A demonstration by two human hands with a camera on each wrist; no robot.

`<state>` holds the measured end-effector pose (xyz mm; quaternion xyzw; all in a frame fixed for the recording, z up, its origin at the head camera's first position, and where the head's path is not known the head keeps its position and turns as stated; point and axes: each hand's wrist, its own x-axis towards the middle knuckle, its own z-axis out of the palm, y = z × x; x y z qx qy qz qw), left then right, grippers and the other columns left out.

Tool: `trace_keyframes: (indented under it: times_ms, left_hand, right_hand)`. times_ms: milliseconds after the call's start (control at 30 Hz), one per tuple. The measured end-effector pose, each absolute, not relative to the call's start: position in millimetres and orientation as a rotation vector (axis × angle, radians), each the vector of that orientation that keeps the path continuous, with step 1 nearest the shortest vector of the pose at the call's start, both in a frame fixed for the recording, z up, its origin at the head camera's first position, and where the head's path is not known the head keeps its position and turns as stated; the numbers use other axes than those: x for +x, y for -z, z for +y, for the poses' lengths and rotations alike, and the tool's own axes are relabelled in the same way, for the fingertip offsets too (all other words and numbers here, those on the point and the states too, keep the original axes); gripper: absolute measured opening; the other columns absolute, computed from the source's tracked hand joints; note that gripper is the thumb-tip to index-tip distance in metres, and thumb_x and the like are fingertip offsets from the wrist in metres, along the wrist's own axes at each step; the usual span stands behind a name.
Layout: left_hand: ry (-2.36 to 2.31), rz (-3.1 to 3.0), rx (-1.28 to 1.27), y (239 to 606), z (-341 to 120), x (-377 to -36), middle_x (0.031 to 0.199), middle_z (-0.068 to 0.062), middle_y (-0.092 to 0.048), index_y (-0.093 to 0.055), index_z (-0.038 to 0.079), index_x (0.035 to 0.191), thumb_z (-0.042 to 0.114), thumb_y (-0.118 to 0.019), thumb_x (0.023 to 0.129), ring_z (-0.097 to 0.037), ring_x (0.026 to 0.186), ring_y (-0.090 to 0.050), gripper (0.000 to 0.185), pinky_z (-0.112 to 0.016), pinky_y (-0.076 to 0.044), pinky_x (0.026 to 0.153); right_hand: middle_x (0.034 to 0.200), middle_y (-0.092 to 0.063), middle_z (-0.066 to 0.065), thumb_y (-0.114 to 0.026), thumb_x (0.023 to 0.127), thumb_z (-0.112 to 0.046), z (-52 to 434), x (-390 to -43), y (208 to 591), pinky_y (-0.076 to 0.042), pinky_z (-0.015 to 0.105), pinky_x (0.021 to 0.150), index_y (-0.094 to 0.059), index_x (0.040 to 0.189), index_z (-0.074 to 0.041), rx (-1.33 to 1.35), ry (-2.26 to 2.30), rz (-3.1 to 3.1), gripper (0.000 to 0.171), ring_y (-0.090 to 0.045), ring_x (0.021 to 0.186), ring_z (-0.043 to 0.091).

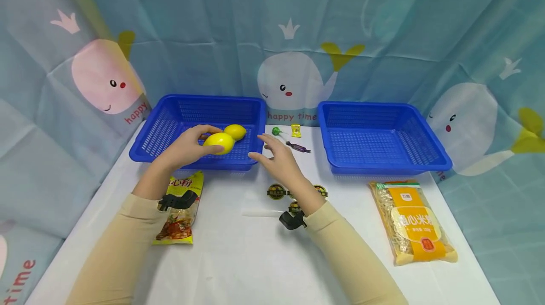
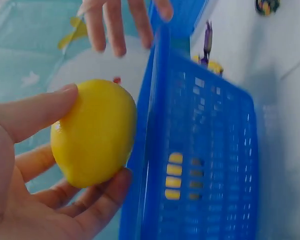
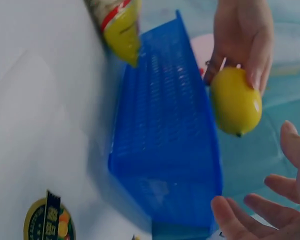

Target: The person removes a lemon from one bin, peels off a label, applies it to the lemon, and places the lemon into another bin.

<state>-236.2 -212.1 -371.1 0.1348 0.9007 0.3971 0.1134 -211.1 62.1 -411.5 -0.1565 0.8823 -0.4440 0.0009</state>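
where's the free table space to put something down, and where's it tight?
Free: the near table between the yellow packet and the orange noodle bag. The right basket looks empty too. Tight: the gap between the baskets, with a lollipop and candies, and by the left basket, where the left hand holds a lemon beside the right hand.
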Motion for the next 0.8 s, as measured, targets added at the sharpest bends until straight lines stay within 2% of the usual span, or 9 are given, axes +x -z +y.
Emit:
trace_keyframes:
  times_ms: [233, 467, 633, 800]
  left_hand:
    - [-1.369, 2.584, 0.576, 369, -188, -209, 0.144, -0.010, -0.051, -0.054, 0.015, 0.145, 0.040, -0.072, 0.094, -0.031, 0.126, -0.050, 0.060, -0.054, -0.045, 0.109]
    - [-1.522, 2.553, 0.617, 373, -161, -189, 0.141, -0.005, -0.056, -0.053, 0.013, 0.141, 0.038, -0.076, 0.090, -0.026, 0.125, -0.056, 0.061, -0.047, -0.049, 0.107]
    - [-1.702, 2.480, 0.584, 389, -139, -180, 0.140, -0.003, -0.056, -0.054, 0.014, 0.138, 0.029, -0.083, 0.085, -0.024, 0.126, -0.056, 0.063, -0.038, -0.050, 0.106]
    - [-1.784, 2.498, 0.563, 406, -114, -172, 0.140, -0.005, -0.055, -0.055, 0.011, 0.139, 0.024, -0.083, 0.084, -0.025, 0.128, -0.056, 0.063, -0.027, -0.051, 0.101]
  right_hand:
    - [0.147, -0.056, -0.002, -0.064, 0.095, -0.052, 64, -194, 402, -0.057, 0.036, 0.096, -0.055, 0.145, -0.019, -0.528, 1.656, 2.661, 0.061, -0.063, 0.122, 0.018]
    - [0.138, -0.062, -0.009, -0.069, 0.094, -0.047, 74, -177, 395, -0.058, 0.038, 0.093, -0.063, 0.137, -0.031, -0.500, 1.811, 2.477, 0.047, -0.068, 0.113, 0.013]
    - [0.142, -0.060, -0.003, -0.071, 0.095, -0.035, 89, -168, 396, -0.057, 0.036, 0.094, -0.063, 0.138, -0.020, -0.465, 1.893, 2.426, 0.046, -0.067, 0.116, 0.019]
    - [0.142, -0.060, 0.003, -0.071, 0.095, -0.030, 109, -159, 401, -0.057, 0.028, 0.093, -0.063, 0.138, -0.014, -0.401, 1.935, 2.436, 0.046, -0.066, 0.119, 0.023]
